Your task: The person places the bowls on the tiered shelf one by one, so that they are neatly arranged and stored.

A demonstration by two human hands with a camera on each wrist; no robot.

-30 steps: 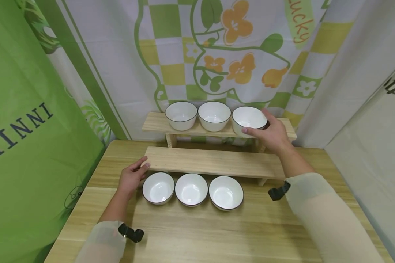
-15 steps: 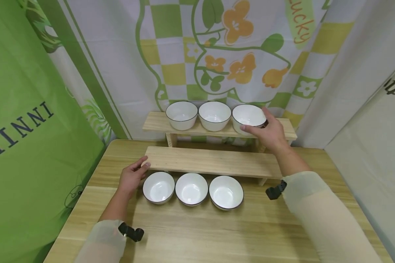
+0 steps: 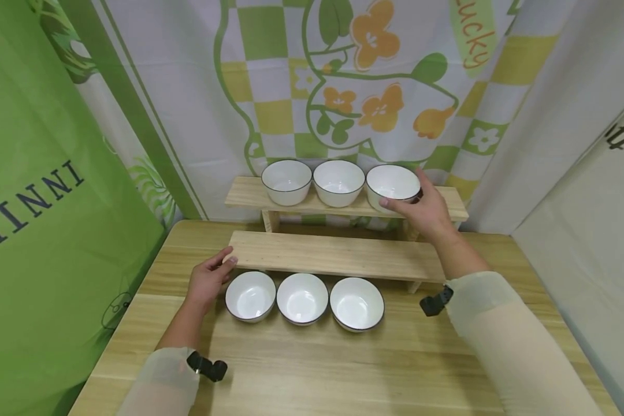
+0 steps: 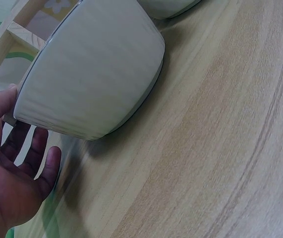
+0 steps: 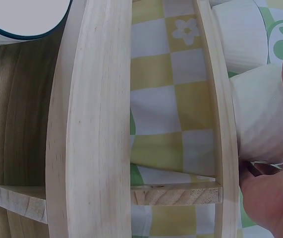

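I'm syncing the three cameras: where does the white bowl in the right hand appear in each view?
Head: the white bowl is right of centre, at the right end of the upper row.
Left wrist: not in it.
Right wrist: right side, about mid-height, held by the right hand.
Shared landmark: the checked curtain, visible in all three.

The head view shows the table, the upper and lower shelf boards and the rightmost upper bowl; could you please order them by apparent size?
1. Table
2. Upper board and lower board: too alike to rank, the upper being partly covered
3. Rightmost upper bowl
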